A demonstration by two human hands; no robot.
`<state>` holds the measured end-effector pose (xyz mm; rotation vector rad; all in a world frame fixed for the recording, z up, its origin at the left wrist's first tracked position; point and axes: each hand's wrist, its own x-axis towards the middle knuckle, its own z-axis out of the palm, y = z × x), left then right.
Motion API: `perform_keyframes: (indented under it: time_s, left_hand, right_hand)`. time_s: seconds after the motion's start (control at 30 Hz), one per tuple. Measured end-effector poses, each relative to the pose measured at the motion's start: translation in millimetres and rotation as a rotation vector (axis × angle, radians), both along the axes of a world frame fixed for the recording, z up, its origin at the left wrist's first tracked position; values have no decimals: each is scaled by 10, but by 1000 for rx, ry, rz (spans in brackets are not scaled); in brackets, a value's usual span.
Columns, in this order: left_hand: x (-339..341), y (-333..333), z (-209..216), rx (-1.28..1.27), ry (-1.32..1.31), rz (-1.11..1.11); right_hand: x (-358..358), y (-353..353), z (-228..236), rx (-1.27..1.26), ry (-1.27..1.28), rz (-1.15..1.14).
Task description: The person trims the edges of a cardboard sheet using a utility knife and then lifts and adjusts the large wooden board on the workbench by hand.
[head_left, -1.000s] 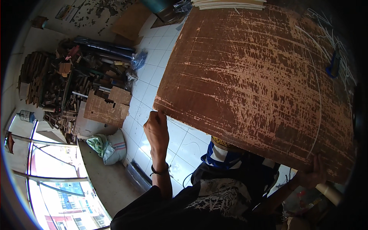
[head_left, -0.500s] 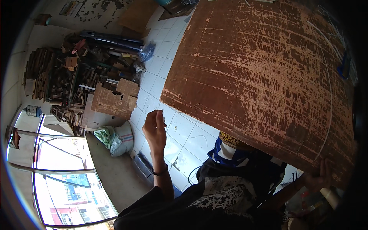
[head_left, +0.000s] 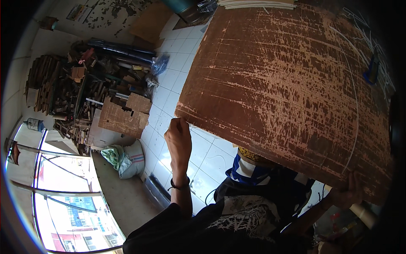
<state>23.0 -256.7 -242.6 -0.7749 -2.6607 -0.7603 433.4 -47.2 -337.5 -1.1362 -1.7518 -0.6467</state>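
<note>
In front of me lies a large worn brown board [head_left: 237,84], its surface scratched to a lighter tone. Just below its near-left corner my left hand [head_left: 179,139] is raised, with the fingers closed. Anything pinched in them is hidden or too thin to name. My right hand [head_left: 347,194] rests at the board's near-right edge, fingers stretched out over the top surface. A thin white strip [head_left: 356,101] curves along the right side of the board and ends beside those fingertips; I cannot tell whether they touch it.
Pale flat strips [head_left: 258,4] lie at the board's far edge. A blue-handled tool [head_left: 372,70] sits among thin white strands at the right. Scrap wood [head_left: 80,89] is piled left, across the tiled floor [head_left: 169,80], near a white sack [head_left: 132,161]. Windows [head_left: 67,199] stand lower left.
My left hand has moved slightly right and closer to the board's corner, its fingers turned in more. The view has shifted a little, showing more pale strips at the far edge.
</note>
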Motion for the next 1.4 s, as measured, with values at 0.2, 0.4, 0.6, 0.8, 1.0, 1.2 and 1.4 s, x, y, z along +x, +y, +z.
perform_keyframes:
  time_s: [0.2, 0.4, 0.6, 0.8, 1.0, 1.2, 1.4]
  left_hand:
    - [-2, -29, -191, 99, -23, 53]
    - [-10, -38, -175, 43, -90, 73]
    - [-59, -85, -263, 288, -287, 104]
    - [-166, -128, -102, 332, -261, 78]
    - [-150, -61, 46, 57, -150, 111]
    - [-38, 67, 114, -93, -63, 95]
    - [-73, 38, 58, -60, 46, -7]
  right_hand:
    - [-14, -20, 3, -13, 39, 52]
    - [22, -11, -3, -6, 31, 53]
    - [113, 69, -75, 43, 110, 204]
    - [131, 37, -97, 37, 65, 189]
    - [126, 44, -62, 25, -5, 197]
    - [5, 23, 37, 49, 41, 159]
    - [5, 4, 42, 25, 19, 125]
